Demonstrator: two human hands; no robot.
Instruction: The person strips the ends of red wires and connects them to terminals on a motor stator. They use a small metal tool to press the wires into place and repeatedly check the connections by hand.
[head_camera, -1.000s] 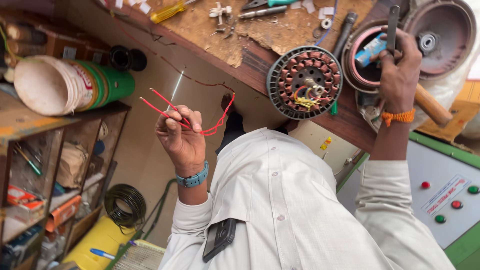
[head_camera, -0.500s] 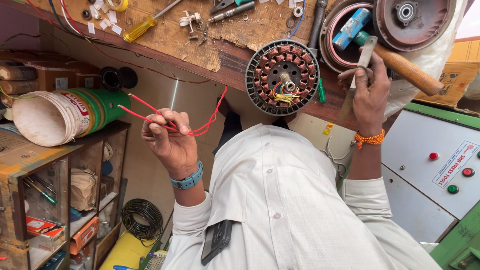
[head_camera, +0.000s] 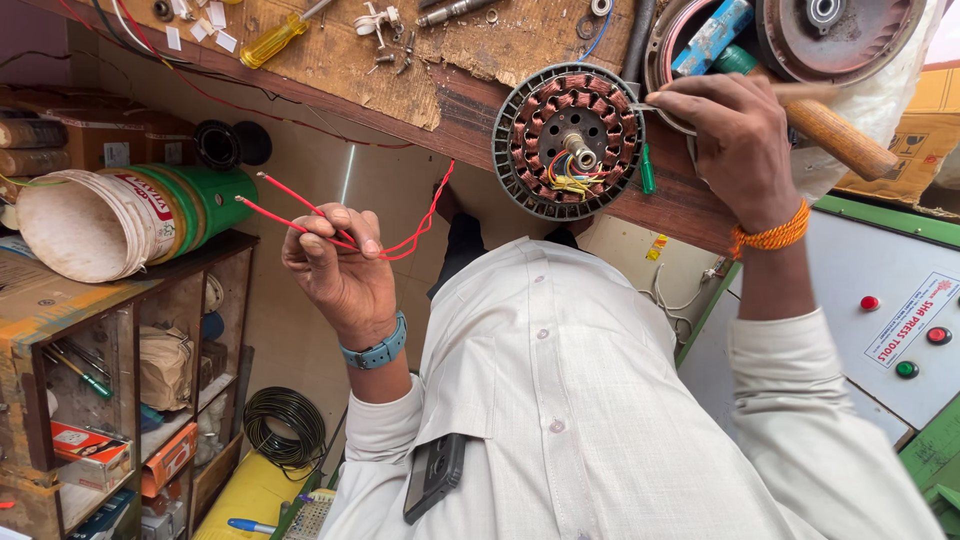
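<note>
Since the earlier frame the right hand (head_camera: 735, 140) has slid closer to the stator (head_camera: 572, 140) on the bench (head_camera: 400, 75), fingers closed on a tool at its 3 o'clock edge. The left hand (head_camera: 335, 265) pinches thin red wires (head_camera: 395, 240) mid-length: light, springy, probably easily kinked.

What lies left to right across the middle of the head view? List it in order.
White-and-green plastic bucket lying on its side → left hand pinching thin red wires → round copper-wound motor stator on the wooden bench edge → right hand → wooden tool handle.
</note>
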